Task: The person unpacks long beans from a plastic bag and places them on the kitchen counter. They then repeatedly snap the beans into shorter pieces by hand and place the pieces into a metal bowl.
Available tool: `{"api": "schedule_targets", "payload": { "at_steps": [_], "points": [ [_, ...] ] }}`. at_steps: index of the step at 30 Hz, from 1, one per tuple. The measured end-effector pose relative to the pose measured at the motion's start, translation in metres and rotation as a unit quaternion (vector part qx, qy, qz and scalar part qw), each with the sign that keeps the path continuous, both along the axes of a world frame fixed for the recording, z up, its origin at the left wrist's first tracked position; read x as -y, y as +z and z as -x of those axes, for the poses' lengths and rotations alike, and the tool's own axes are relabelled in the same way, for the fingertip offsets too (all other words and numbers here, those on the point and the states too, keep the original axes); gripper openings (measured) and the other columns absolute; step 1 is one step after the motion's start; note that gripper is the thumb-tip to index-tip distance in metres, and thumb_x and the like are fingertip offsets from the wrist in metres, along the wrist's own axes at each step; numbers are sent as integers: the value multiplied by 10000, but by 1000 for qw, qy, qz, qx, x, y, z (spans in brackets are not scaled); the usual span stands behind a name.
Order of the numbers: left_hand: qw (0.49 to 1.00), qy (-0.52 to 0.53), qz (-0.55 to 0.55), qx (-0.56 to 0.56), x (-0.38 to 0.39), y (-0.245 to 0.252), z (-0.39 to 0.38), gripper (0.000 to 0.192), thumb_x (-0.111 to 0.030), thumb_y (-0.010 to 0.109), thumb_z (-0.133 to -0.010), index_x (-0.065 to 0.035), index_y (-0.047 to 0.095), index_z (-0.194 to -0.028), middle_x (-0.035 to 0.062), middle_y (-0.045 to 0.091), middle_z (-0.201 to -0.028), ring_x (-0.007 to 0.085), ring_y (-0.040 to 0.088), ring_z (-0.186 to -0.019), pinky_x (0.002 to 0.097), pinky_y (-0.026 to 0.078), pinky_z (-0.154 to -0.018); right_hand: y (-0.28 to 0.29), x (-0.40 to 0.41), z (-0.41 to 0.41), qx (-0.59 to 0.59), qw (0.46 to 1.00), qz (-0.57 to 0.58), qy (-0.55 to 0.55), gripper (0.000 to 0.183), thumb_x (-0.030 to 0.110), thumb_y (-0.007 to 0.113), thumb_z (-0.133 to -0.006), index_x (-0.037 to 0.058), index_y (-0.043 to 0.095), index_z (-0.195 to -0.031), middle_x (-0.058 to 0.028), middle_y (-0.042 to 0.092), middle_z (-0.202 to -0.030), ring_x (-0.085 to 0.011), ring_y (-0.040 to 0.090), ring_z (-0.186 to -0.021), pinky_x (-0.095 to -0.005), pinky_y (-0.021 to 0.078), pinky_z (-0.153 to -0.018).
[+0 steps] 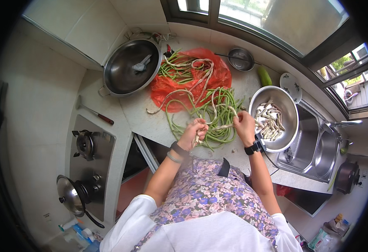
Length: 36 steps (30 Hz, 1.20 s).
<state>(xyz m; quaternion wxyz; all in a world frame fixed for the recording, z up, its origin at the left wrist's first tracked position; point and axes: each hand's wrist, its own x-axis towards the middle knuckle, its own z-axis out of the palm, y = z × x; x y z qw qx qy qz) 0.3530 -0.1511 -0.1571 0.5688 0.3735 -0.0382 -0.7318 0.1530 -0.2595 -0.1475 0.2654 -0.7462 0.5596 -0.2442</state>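
Over the near edge of a heap of long green beans (pixel 223 108), my left hand (pixel 196 134) is closed around pale bean pieces. My right hand (pixel 244 124) pinches a pale, purplish long bean (pixel 223 127) that stretches between both hands. Right beside my right hand, a steel bowl (pixel 289 140) holds many short pale bean pieces (pixel 269 123). Beyond the heap, a red plastic bag (pixel 223 67) lies spread out with more green and pale long beans on it. One pale bean (pixel 168 96) curls off the bag to the left.
A large steel wok (pixel 130 82) with a grey cloth stands back left, near a wood-handled spatula (pixel 105 119). The gas hob (pixel 105 151) bears a lidded pan (pixel 70 195). A small metal bowl (pixel 241 60), green gourd (pixel 263 76), plate (pixel 289 83) and steel sink (pixel 304 138) lie at right.
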Motion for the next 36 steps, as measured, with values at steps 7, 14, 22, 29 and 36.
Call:
{"api": "schedule_targets", "payload": {
  "at_steps": [7, 14, 22, 29, 36],
  "points": [
    [988, -67, 122, 70, 16, 46, 9, 206, -103, 489, -909, -34, 565, -1087, -9, 545, -787, 26, 414, -546, 164, 329, -480, 96, -25, 41, 251, 966, -42, -53, 87, 24, 603, -830, -22, 571, -897, -40, 622, -715, -65, 588, -647, -196, 438, -558],
    [863, -125, 233, 430, 31, 62, 11, 218, -223, 590, -882, -17, 593, -955, -14, 540, -735, 77, 508, -544, 230, 386, -468, 88, -50, 56, 183, 968, -169, -17, 121, 31, 639, -792, -7, 595, -898, -56, 628, -723, -116, 594, -675, -244, 457, -603],
    [552, -180, 363, 729, 11, 57, 29, 69, -111, 582, -819, -45, 562, -824, 125, 530, -737, 330, 560, -675, 407, 445, -570, 78, -67, 9, -25, 979, 90, 183, 189, 128, 665, -737, 32, 618, -894, -88, 553, -802, -259, 544, -763, -356, 449, -669],
    [931, -118, 186, 290, 8, 49, 44, 190, -215, 515, -928, -51, 581, -856, 0, 501, -602, 96, 445, -478, 222, 329, -443, 66, -67, 6, 147, 976, 67, 149, 87, 22, 615, -772, 30, 628, -857, -104, 547, -703, -259, 559, -607, -321, 444, -547],
    [938, 160, 34, 306, 14, 40, -11, 193, -214, 494, -936, -37, 562, -901, -32, 492, -660, 27, 390, -478, 162, 316, -428, 91, -53, 43, 567, 815, -54, -106, 221, 178, 488, -944, -3, 583, -1028, -117, 652, -933, -106, 615, -759, -216, 520, -696]
  ]
}}
